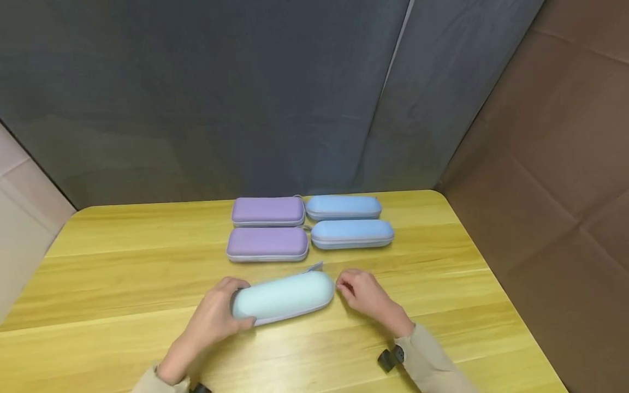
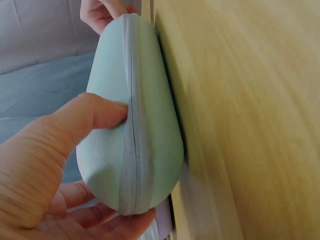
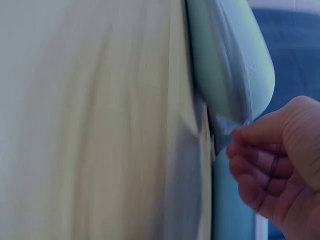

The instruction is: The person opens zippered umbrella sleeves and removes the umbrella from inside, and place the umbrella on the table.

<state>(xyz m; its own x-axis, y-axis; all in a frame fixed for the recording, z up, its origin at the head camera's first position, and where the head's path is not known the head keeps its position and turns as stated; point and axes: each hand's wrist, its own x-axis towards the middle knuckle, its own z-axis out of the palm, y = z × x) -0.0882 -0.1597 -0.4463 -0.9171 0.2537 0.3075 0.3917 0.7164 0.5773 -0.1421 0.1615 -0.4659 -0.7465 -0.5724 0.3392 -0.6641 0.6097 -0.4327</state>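
A mint-green zippered hard case (image 1: pixel 285 296) lies slightly slanted on the table, a grey strap loop (image 1: pixel 315 267) sticking out at its far side. My left hand (image 1: pixel 212 312) grips its left end; in the left wrist view the thumb (image 2: pixel 107 112) presses beside the grey zipper (image 2: pixel 134 150) and the fingers curl round the end. At the opposite end, my right hand (image 1: pixel 366 297) has thumb and forefinger pinched together against the zipper. What they pinch looks like the zipper pull, mostly hidden by the fingertips (image 3: pixel 239 137). The zipper appears closed along the visible side.
Behind the green case, two purple cases (image 1: pixel 267 242) sit one behind the other, with two blue cases (image 1: pixel 351 233) to their right. The wood-grain table (image 1: pixel 123 284) ends at a dark grey curtain (image 1: pixel 221 109); a brown panel (image 1: pixel 550 164) borders the right.
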